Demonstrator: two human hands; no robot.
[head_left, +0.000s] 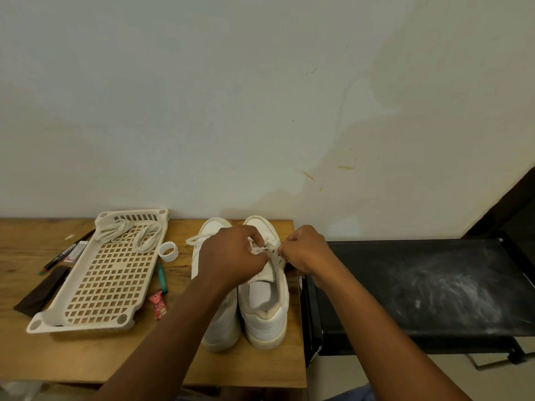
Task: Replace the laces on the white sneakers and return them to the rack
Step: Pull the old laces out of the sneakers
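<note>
Two white sneakers stand side by side on the wooden table, toes toward the wall. Over the eyelets of the right sneaker (266,311) my left hand (231,256) pinches a worn white lace (260,248). My right hand (304,253) pinches the same lace at the shoe's right edge. The left sneaker (214,328) lies partly under my left forearm, with a loose lace end (192,240) trailing off its toe. A bundle of cream laces (130,233) lies in the far end of a white perforated tray (107,279).
A roll of white tape (168,251), a teal pen (162,277) and a red wrapper (158,303) lie between tray and shoes. Markers (62,254) and a brown strip (43,290) sit left of the tray. A dusty black rack shelf (434,285) stands to the right.
</note>
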